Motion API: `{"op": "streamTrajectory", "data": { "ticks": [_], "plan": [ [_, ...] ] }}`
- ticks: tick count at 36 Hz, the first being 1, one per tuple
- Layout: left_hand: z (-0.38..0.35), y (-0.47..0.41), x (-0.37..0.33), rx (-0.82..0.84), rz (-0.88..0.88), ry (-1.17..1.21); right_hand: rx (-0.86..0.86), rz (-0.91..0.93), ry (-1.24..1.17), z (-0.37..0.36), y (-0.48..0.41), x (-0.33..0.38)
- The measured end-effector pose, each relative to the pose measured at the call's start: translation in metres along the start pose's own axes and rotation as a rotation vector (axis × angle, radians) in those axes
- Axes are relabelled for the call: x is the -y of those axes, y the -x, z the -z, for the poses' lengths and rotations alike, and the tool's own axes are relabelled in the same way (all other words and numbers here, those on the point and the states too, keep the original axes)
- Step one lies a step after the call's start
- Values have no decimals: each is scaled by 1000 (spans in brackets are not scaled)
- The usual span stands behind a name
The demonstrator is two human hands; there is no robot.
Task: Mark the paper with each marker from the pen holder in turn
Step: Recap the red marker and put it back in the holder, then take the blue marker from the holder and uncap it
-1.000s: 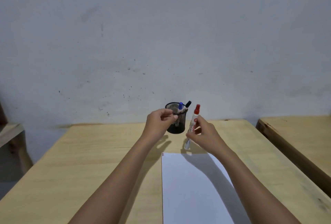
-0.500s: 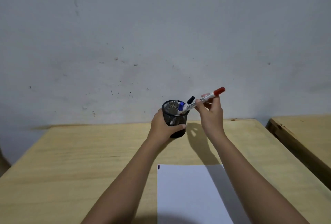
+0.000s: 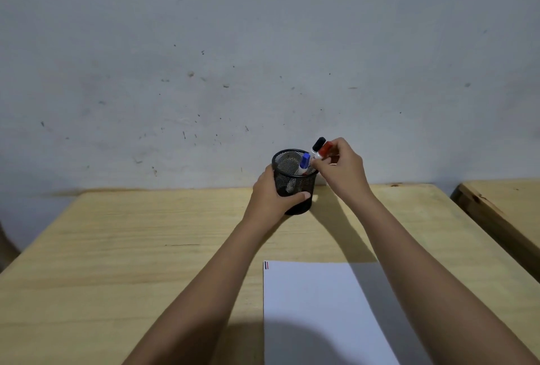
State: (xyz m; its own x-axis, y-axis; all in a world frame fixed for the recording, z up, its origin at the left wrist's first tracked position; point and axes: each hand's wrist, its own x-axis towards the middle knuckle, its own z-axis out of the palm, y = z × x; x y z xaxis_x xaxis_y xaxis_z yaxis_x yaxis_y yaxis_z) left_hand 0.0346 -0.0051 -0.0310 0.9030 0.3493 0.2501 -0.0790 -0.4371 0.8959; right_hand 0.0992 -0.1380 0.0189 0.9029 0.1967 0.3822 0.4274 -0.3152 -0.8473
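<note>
Head view: your left hand (image 3: 270,195) wraps the pen holder (image 3: 295,182) near the desk's (image 3: 117,247) far edge. Your right hand (image 3: 342,169) pinches the red marker (image 3: 323,150) at the rim, beside the blue marker (image 3: 304,161) and black marker (image 3: 318,144). You seem to be returning red; next, release it and pick an unused colour. The paper (image 3: 315,306) lies at the near edge.

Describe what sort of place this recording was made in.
Probably a plain classroom or workroom: a bare light wooden table against a scuffed, unpainted-looking grey wall, a second wooden table close beside it, and only a black mesh pen holder and a white paper sheet on it.
</note>
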Motion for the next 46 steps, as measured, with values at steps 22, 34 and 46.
{"op": "streamTrajectory", "data": {
  "ticks": [22, 34, 46],
  "plan": [
    [-1, 3, 11, 57, 35, 13, 40, 342, 167, -12, 33, 4],
    [1, 6, 11, 52, 46, 33, 320, 296, 207, -3, 23, 17],
    [-4, 17, -1, -10, 112, -104, -21, 212, -337, 8, 46, 36]
  ]
}}
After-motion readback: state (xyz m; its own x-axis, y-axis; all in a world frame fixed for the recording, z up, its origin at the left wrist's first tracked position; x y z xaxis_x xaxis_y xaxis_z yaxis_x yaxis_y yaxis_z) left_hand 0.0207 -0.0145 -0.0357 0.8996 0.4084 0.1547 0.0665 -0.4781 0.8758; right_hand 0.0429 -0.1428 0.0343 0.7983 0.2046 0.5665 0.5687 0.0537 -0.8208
